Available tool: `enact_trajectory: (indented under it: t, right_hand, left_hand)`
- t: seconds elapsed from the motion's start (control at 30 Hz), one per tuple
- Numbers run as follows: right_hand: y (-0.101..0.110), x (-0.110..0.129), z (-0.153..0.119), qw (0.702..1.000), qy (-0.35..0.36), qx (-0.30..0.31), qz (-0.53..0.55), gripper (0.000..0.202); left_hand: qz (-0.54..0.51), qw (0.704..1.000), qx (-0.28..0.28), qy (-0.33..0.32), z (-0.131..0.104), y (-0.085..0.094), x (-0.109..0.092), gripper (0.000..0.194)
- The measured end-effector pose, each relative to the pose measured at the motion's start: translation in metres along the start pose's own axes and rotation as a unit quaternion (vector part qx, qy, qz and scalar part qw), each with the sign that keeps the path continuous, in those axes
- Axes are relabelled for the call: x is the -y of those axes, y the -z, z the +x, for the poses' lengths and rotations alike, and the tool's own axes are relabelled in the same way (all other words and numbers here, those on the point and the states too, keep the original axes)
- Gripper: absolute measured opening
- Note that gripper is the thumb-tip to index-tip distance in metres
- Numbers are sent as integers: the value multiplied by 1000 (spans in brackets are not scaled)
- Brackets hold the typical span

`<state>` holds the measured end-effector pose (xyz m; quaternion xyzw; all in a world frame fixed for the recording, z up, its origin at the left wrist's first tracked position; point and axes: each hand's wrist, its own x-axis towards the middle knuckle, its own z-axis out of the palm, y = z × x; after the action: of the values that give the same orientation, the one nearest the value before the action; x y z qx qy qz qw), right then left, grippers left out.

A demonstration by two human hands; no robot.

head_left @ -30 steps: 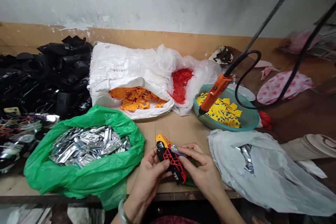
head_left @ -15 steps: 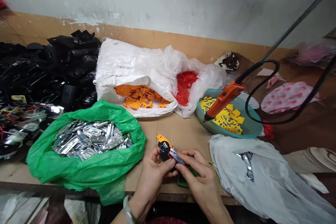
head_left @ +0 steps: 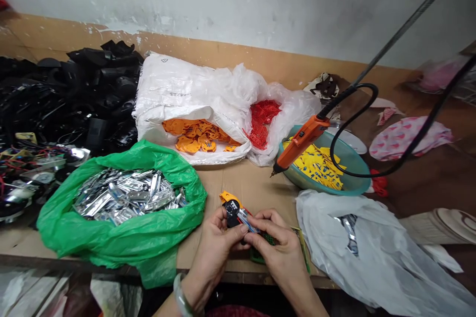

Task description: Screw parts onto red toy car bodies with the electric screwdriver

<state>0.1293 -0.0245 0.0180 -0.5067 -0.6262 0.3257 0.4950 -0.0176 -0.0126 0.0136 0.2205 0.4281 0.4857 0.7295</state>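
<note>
Between my two hands is a small orange, black and red plastic piece with a shiny metal strip, its exact kind unclear. My left hand is closed around its lower left side, thumb lying near the metal strip. With fingers pinched together, my right hand grips the strip's lower right end. A pale bangle circles my left wrist. Partly hidden under my right hand is a green basket on the cardboard. Above and to the right hangs an orange electric screwdriver, tip down, apart from my hands.
A green bag of metal strips stands left. Behind are a white sack of orange parts and a clear bag of red parts. A teal basin holds yellow pieces; a whitish plastic bag lies right. Black parts pile up left.
The hanging screwdriver has swung left and slightly down. The piece has tilted a little in my hands, and my right hand has shifted slightly left.
</note>
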Motion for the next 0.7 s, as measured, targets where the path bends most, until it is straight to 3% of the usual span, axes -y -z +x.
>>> enact_trajectory:
  t: [0.27, 0.47, 0.57, 0.7]
  right_hand:
    - [-5, 3, 0, 999, -31, 20, -21, 21]
    - [-2, 15, 4, 996, -62, 61, -27, 15]
    - [-2, 14, 3, 995, -70, 75, -13, 19]
    - [-6, 9, 2, 998, -41, 40, -6, 18]
  left_hand:
    - [-13, 1000, -13, -4, -1, -2, 1, 48]
    - [28, 996, -30, -74, 5, 0, 4, 38]
    - [56, 995, -34, -74, 5, 0, 4, 35]
    - [91, 993, -32, -74, 2, -1, 1, 31]
